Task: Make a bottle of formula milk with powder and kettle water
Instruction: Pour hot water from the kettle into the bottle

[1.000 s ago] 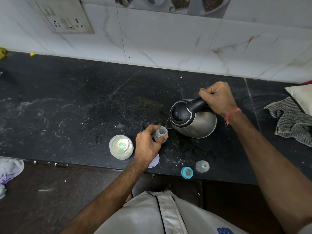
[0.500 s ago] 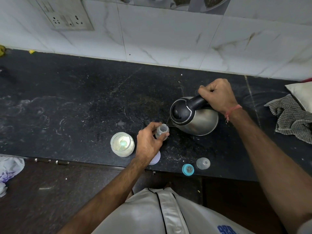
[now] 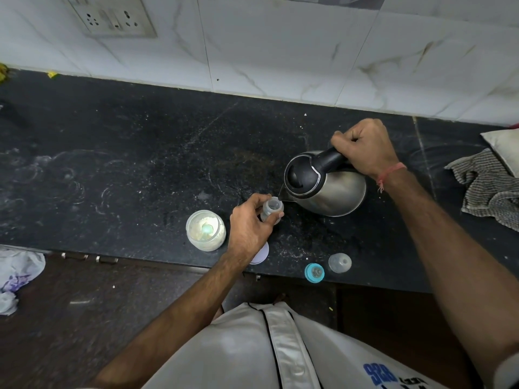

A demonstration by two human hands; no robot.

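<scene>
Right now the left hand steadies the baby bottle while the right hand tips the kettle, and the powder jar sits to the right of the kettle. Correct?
Not quite: the head view shows the powder jar left of the kettle, beside the left hand holding the bottle. The right hand does tip the kettle.

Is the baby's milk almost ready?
About halfway. The powder jar is open and the bottle is uncapped. The right hand tips the kettle at the bottle, held by the left hand. The teat and cap must go on.
</scene>
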